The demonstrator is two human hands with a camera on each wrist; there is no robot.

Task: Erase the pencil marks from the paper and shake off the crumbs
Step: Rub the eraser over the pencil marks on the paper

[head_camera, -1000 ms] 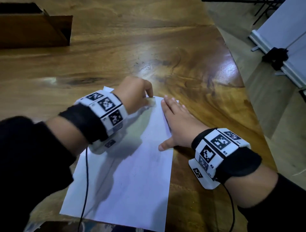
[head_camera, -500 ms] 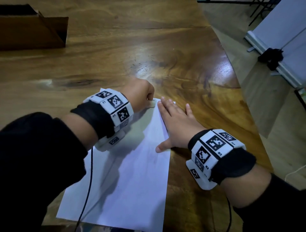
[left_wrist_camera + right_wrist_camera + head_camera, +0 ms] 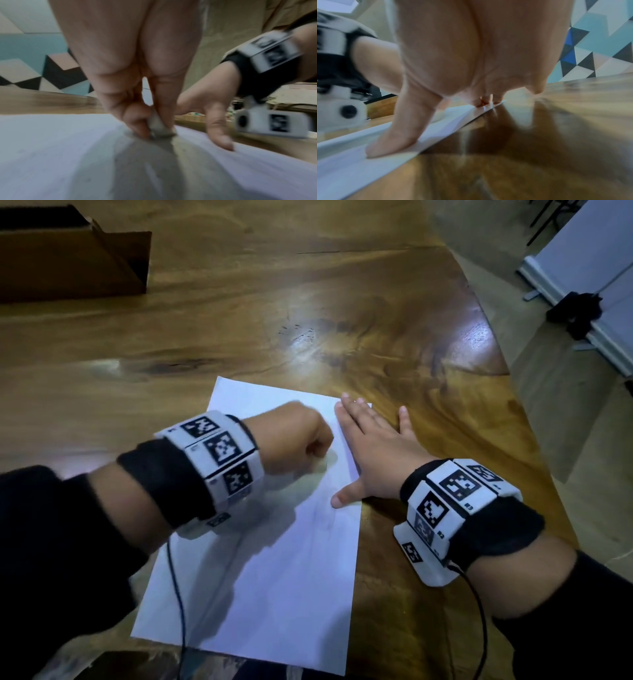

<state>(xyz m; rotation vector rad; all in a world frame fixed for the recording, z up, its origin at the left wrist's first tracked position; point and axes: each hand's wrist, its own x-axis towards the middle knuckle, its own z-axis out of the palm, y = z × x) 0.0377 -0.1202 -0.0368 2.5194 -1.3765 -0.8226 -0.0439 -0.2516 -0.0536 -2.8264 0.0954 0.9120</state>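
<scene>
A white sheet of paper (image 3: 274, 577) lies on the wooden table (image 3: 308, 302). Faint pencil marks (image 3: 322, 518) show near its middle. My left hand (image 3: 294, 440) is curled over the sheet's upper part and pinches a small grey eraser (image 3: 159, 127) whose end touches the paper (image 3: 51, 148). My right hand (image 3: 373, 450) lies flat, fingers straight, on the sheet's right edge, its thumb (image 3: 397, 136) pressing the paper (image 3: 342, 169) and its little finger on the wood. From the head view the eraser is hidden under the fist.
A brown cardboard box (image 3: 68, 258) stands at the table's far left. The table's curved right edge (image 3: 507, 364) drops to the floor, where a white panel on a stand (image 3: 582, 285) stands. A black cable (image 3: 178, 594) runs from my left wrist across the paper.
My left hand has slid with the eraser from the sheet's top edge down toward me, baring the top corner. The right hand keeps pressing the right edge.
</scene>
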